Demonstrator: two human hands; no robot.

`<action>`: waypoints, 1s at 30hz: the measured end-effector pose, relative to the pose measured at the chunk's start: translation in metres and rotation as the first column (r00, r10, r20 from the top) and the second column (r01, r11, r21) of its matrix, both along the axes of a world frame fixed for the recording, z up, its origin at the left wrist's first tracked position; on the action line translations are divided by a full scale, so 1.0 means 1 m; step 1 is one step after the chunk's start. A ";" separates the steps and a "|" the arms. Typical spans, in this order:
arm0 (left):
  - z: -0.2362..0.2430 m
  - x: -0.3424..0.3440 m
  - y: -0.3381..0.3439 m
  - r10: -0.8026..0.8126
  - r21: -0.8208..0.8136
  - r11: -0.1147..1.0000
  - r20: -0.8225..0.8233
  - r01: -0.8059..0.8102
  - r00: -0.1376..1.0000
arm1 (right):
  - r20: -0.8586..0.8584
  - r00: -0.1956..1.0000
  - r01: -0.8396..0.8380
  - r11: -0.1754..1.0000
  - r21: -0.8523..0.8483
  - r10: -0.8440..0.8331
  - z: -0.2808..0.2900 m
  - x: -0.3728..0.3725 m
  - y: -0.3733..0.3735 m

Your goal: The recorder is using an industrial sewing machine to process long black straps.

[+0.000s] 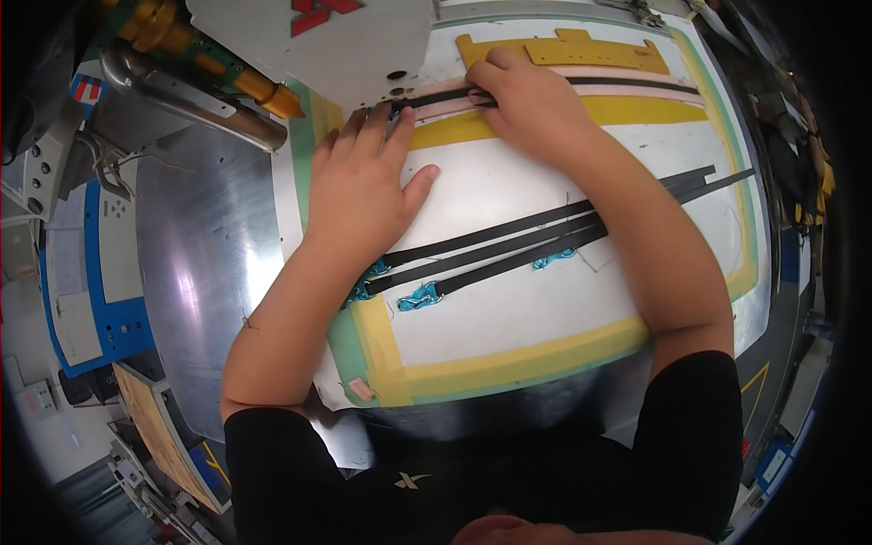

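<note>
A black strap (627, 84) lies along a pale pink strip (686, 94) at the far side of the white board (509, 182). My left hand (361, 182) rests flat with its fingers stretched out. Its fingertips touch the strap's left end, where a bit of blue wrapping shows. My right hand (527, 104) is closed, fingers bent down and pinching the strap near its middle; the fingertips are partly hidden. Nearer to me lie several loose black straps (495, 238), their left ends carrying metal hardware in blue wrapping (421, 297). My right forearm covers part of them.
A flat yellow strip (636, 110) lies just on the near side of the pink one. Beyond is a mustard-yellow notched plate (595, 54). Yellow and green tape (509, 354) edges the board. A white machine head (363, 45) and a metal tube (218, 109) overhang at left.
</note>
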State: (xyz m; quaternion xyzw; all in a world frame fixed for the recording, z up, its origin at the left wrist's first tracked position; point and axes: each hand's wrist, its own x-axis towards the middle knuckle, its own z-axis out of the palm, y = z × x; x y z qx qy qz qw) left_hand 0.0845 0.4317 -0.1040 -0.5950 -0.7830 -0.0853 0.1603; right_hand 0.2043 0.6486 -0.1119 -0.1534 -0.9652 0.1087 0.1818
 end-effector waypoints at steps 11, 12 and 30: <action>0.001 -0.003 0.005 0.079 -0.032 0.996 0.068 -0.077 0.995 | 0.016 1.000 0.026 1.000 0.010 -0.026 0.004 0.001 -0.005; 0.002 -0.003 0.007 0.079 -0.032 0.997 0.068 -0.076 0.995 | -0.011 0.999 -0.033 0.999 0.026 0.033 0.003 0.002 -0.004; 0.004 -0.014 0.009 0.003 -0.022 1.000 0.213 0.002 0.977 | 0.019 0.987 -0.163 0.985 0.054 0.163 0.006 -0.003 -0.017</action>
